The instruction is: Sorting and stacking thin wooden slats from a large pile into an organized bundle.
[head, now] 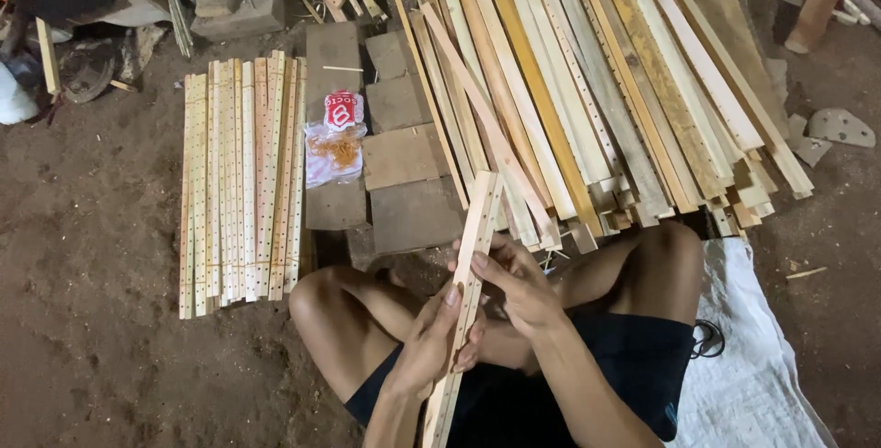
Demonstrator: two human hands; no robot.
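Two hands are closed on one long wooden slat (466,294), which is held lengthwise over the lap and slants away from the body. The left hand (431,338) is wrapped around the near part of the slat, its fingers (470,342) curled tight against the far edge and the thumb laid along the top face. The right hand (516,285) is placed just beyond it, fingers (486,269) bent over the slat's edge in a firm grip. A row of small holes is seen along the slat's face.

Just past the fingertips, the slat's far end is pointed at a large heap of slats (596,90), stacked loosely and fanned out on the ground. To the left of the hands, well apart, a neat row of drilled slats (240,177) is laid side by side on the dirt floor (92,255). Between that row and the heap, flat wooden blocks (404,154) are set, and on them a small plastic bag (334,140) with a red and white label. To the right of the hands, beside the knee, a white woven sack (752,356) is spread flat.
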